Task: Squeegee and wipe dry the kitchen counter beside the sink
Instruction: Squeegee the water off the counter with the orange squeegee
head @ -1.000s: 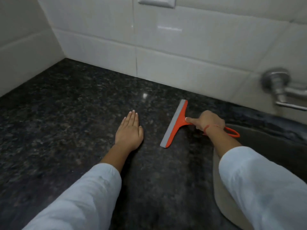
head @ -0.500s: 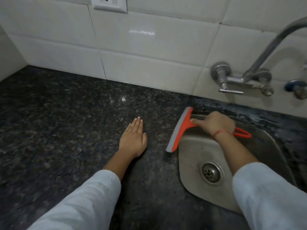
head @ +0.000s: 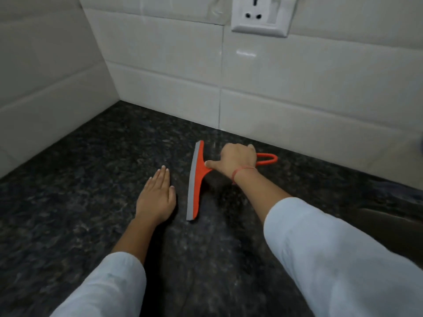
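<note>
Squeegee [head: 196,179] beside flat left hand [head: 156,197]

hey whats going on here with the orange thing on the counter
A person is squeegeeing a dark granite counter. The right hand grips the handle of an orange squeegee, index finger stretched along the neck, with the grey blade down on the stone. The left hand lies flat on the counter just left of the blade. No cloth is in view.

Dim, soft indoor light; faint glare on the wall tiles [head: 246,53]; wide-angle bending, blur at edges
</note>
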